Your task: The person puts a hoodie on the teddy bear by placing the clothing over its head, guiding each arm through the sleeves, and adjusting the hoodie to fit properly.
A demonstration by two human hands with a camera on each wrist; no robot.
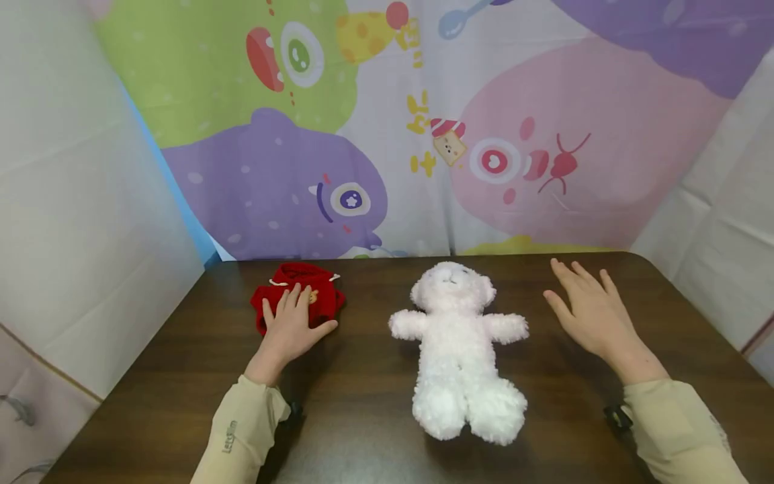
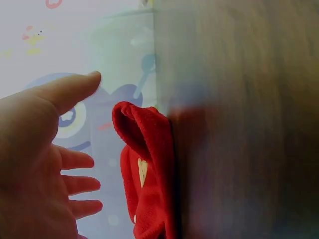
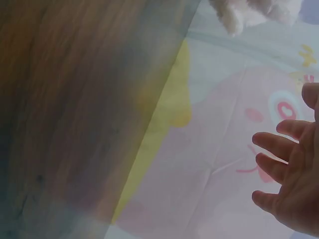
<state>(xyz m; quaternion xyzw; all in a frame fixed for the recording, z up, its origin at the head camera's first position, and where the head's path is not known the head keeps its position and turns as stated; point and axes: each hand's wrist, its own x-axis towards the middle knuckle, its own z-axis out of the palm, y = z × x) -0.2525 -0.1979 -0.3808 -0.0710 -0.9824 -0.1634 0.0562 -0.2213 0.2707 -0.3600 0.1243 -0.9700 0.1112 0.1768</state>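
Note:
A white plush bear (image 1: 456, 343) lies on its back in the middle of the table, arms spread and feet toward me. To its left is a small red hooded sweater (image 1: 326, 299) with white drawstrings and a little bear patch; its hood opening shows in the left wrist view (image 2: 149, 149). My left hand (image 1: 293, 326) hovers over the sweater with fingers spread, a gap between palm and cloth in the left wrist view. Right of the bear, my right hand (image 1: 595, 312) is held above the table, fingers spread and holding nothing.
The dark wooden table (image 1: 357, 417) ends at a backdrop cloth (image 1: 417, 222) printed with cartoon monsters. Pale fabric walls (image 1: 97, 202) stand at both sides. Each wrist wears a small black camera (image 1: 618, 418) at the sleeve cuff.

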